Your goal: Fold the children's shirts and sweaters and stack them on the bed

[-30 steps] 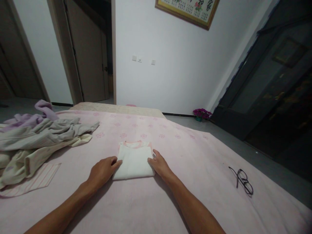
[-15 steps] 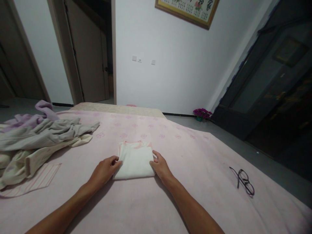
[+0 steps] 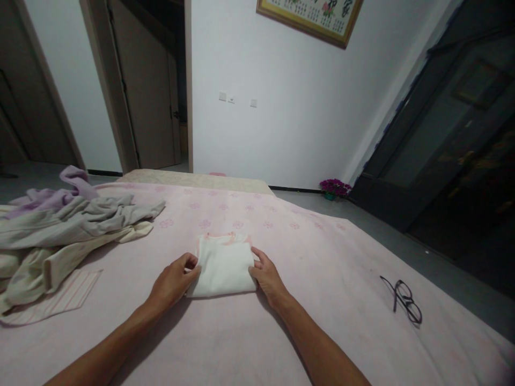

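So there's a white folded top point(image 3: 225, 271) lying pretty much front and center on a pink flower-print sheet point(image 3: 225, 343), with its pinkish-trimmed neckline pointing away from the person. Both hands are on it, one per side. The left hand point(image 3: 173, 279) is pinching the left edge, thumb laid over the top of the cloth and the other fingers curled in by the side, while the right hand point(image 3: 270, 276) has the right edge pinched the same way, thumb on top and fingers around the outside. Can't really tell how far the fingertips go under the fabric on either side. Off to the left there's a messy heap: a purple garment point(image 3: 46, 199) at the back, a grey garment point(image 3: 88, 220) sprawled in the middle, a cream garment point(image 3: 60, 268) nearer, plus a striped piece of cloth point(image 3: 66, 300) sticking out flat at the near side. Over on the right, well apart from the hands, a pair of dark-framed glasses point(image 3: 406, 303) sits on the sheet. Way back by the wall, there's a pot of purple flowers point(image 3: 335, 186) on the floor point(image 3: 306, 201).
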Motion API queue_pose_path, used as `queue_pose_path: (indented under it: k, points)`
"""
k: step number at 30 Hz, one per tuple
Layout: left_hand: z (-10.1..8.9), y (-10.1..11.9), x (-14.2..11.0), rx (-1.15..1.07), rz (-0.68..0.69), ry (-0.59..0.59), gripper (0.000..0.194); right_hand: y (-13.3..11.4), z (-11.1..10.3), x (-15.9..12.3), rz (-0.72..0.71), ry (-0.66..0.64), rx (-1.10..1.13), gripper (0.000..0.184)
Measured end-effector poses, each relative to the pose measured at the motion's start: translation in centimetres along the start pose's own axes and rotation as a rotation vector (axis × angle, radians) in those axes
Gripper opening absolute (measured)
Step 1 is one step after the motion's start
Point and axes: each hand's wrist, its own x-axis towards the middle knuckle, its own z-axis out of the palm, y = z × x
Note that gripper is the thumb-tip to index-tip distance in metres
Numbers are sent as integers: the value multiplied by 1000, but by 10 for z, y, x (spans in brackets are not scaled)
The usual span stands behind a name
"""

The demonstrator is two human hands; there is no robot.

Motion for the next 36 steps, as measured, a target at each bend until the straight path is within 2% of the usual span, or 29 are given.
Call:
queue_pose_path:
  k: [4,6,9,12,14,16,23,27,30,31,33,35,36]
  points:
    - [-4,10,-17,101,-13,75,27,-5,0,-6,-8,-4,35,84]
    - [-2,8,-20,51,7,70,28,-6,-2,-8,11,1,32,85]
    - [5,-3,-13,-196,-6,-25,30,-4,-2,-9,66,10,2,90]
    - [12,-13,2,-412,-80,-106,42,0,-1,-5,87,22,-49,90]
    - [13,-14,10,-459,-107,-144,50,4,0,-2,74,29,-81,88]
    - [12,-12,13,-458,-105,-183,50,7,1,0,47,34,-103,85]
    - [5,-2,-6,-502,-145,-304,39,9,-7,-13,29,-7,-110,80]
    - [-3,-7,-12,-405,-70,-312,45,7,-14,-18,5,39,-245,65]
    - [-11,-13,-16,-61,-36,-212,47,3,-20,-19,-8,80,-525,58]
    - [-13,-14,-17,72,-29,-147,50,1,-22,-20,-44,102,-668,56]
    - [-14,-16,-19,273,62,-8,59,-5,-21,-24,-221,171,-958,50]
    - [-11,-19,-18,362,286,68,60,-10,-15,-28,-482,178,-1162,46]
    - [-8,-21,-17,385,417,54,58,-11,-12,-31,-597,128,-1228,47]
